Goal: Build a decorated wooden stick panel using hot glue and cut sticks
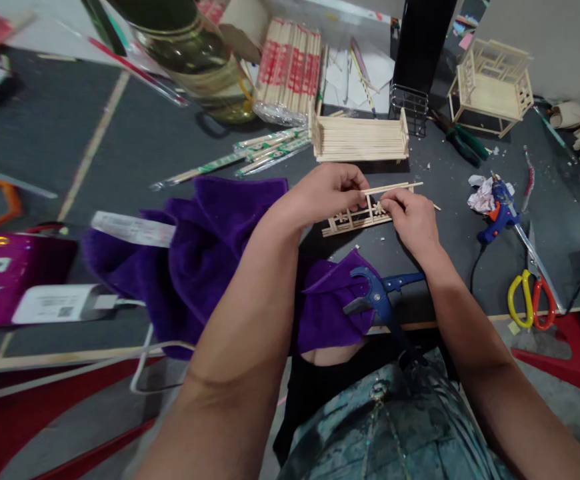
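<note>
Both of my hands close on a small frame built of thin wooden sticks (pixel 353 222), low over the dark table. My left hand (pixel 326 193) pinches its upper left part, fingers curled over the top stick. With thumb and forefinger, my right hand (pixel 413 217) grips the frame's right side near a flower-like cluster of short sticks. Just behind the hands stands a miniature stick bench (pixel 363 139). A purple cloth (pixel 220 260) lies under and beside my left forearm. Blue cutting pliers (pixel 383 297) rest on the cloth's right end, between my forearms.
A blue glue gun (pixel 503 210) and yellow-and-red scissors (pixel 531 293) lie at right. At the back are a stick chair (pixel 493 87), wrapped chopsticks (pixel 289 70) and a large bottle (pixel 197 67). A magenta power box (pixel 15 267) with a white plug sits left.
</note>
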`<state>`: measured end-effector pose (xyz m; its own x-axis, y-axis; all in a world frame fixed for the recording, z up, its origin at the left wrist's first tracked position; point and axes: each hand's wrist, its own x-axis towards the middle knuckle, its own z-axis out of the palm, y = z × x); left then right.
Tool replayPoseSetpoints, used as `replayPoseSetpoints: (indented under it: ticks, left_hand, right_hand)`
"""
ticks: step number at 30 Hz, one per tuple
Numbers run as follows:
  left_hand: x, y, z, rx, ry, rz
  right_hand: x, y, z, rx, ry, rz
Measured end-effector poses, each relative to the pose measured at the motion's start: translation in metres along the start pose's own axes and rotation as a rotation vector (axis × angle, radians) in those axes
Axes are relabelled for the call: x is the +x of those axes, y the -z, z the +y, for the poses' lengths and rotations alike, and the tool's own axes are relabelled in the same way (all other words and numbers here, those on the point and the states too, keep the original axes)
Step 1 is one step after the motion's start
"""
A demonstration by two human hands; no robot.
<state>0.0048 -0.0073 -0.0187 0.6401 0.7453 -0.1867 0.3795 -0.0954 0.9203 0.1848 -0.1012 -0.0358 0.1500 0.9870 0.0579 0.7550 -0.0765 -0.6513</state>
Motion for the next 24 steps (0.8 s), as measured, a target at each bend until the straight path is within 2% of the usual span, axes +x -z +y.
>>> replayPoseSetpoints:
  ticks: [24]
  left_hand:
    - [-0.0003, -0.0005, 0.0007, 0.008, 0.010, 0.013]
  right_hand:
    - [0.0005, 0.0013, -0.0007, -0.035, 0.000, -0.020]
